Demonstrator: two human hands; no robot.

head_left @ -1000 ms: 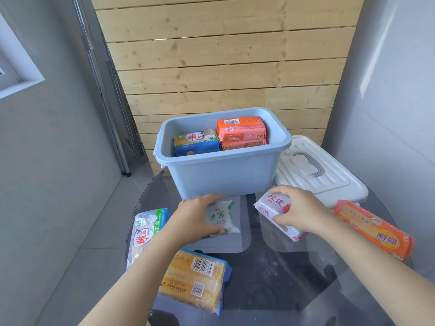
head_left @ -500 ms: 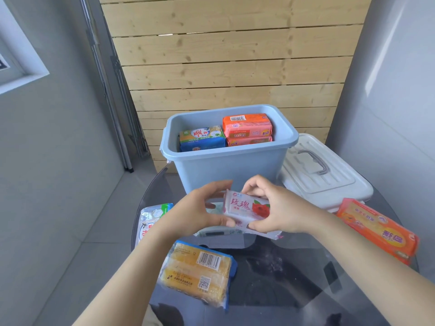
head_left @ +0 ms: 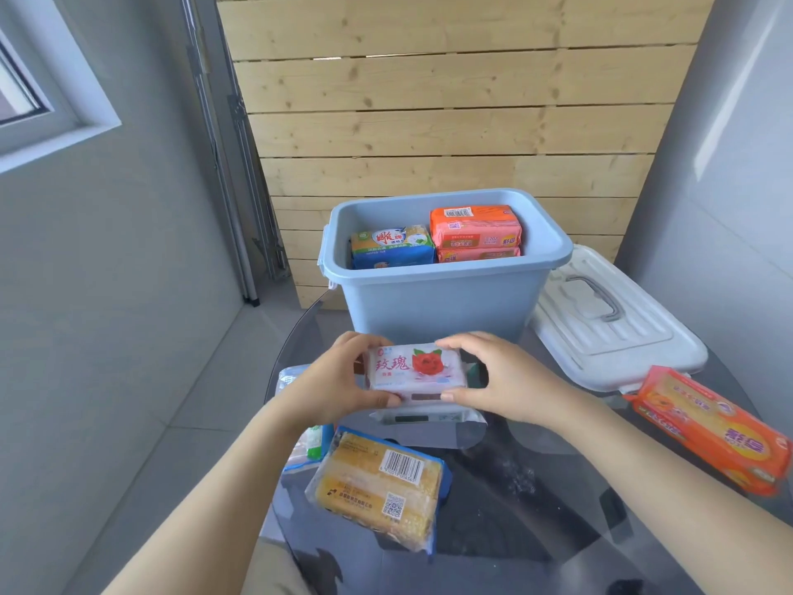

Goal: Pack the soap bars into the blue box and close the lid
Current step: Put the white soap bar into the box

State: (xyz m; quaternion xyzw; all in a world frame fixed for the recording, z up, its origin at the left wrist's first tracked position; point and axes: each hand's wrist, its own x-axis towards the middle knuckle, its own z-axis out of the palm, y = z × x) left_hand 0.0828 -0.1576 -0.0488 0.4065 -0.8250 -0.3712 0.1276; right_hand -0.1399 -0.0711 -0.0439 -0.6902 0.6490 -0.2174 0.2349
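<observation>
The blue box (head_left: 433,302) stands open on a round glass table (head_left: 536,500), holding a blue-green soap pack (head_left: 392,246) beside stacked orange packs (head_left: 475,229). Its white lid (head_left: 609,332) lies flat to the right. In front of the box, my left hand (head_left: 334,380) and my right hand (head_left: 493,375) grip the two ends of a pink rose soap bar (head_left: 414,367), stacked on a white soap bar (head_left: 422,416) held underneath. A yellow soap pack (head_left: 379,491) lies near me, an orange pack (head_left: 712,427) at the right.
Another soap pack (head_left: 309,440) lies partly hidden under my left forearm at the table's left edge. A wooden slat wall rises behind the box; grey walls close in on both sides. The floor lies below at the left.
Each hand picked up a soap bar from the table, then brought them together; the rose bar now sits squarely on the white one, held level by both hands.
</observation>
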